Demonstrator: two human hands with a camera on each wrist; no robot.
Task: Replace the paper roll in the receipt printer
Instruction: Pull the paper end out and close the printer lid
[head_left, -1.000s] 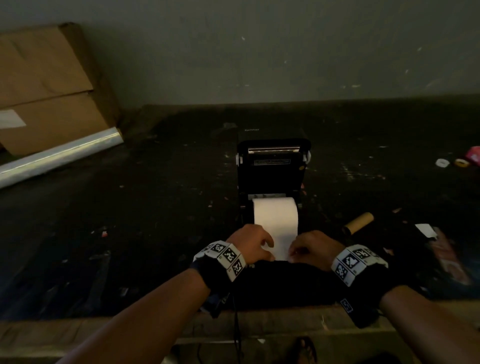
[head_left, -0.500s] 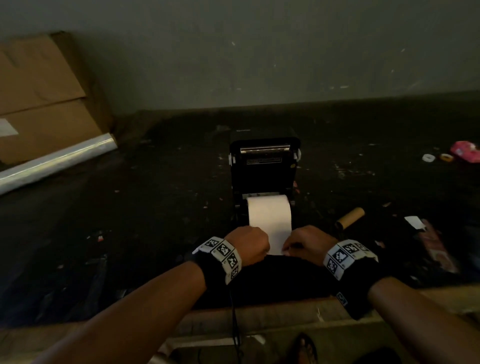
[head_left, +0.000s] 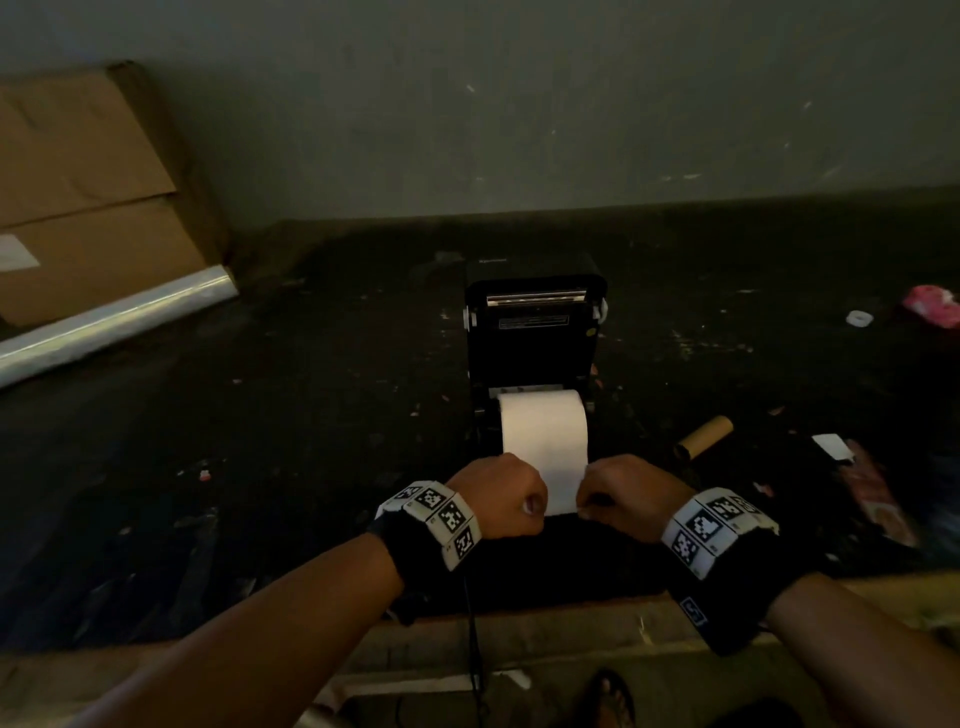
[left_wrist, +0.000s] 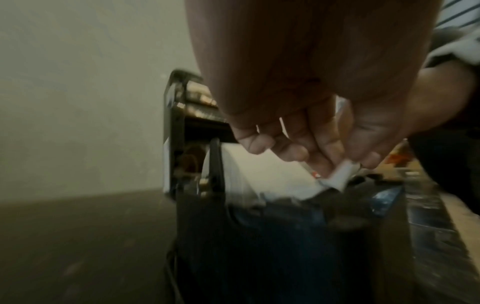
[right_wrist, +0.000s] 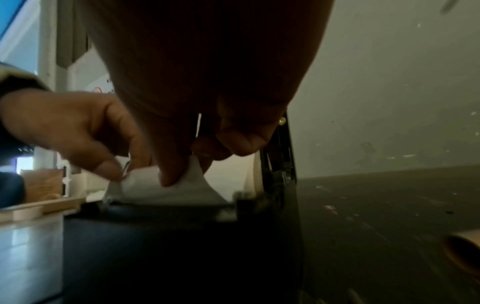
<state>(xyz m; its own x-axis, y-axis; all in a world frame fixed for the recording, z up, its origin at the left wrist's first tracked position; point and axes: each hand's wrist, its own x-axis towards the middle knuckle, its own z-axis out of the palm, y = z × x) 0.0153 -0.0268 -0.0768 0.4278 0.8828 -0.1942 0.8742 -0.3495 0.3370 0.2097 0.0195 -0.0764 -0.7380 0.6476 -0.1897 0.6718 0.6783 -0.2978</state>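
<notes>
Hands, left hand (head_left: 501, 496) and right hand (head_left: 631, 493), pinch paper (head_left: 545, 441); cardboard core (head_left: 704, 437) lies beside printer (head_left: 535, 332).

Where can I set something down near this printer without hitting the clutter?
The dark counter left of the receipt printer, up to the clear plastic roll, is the widest bare stretch, with only small specks. The right is crowded: cardboard core, white slip, pink item. Both hands fill the front.
</notes>
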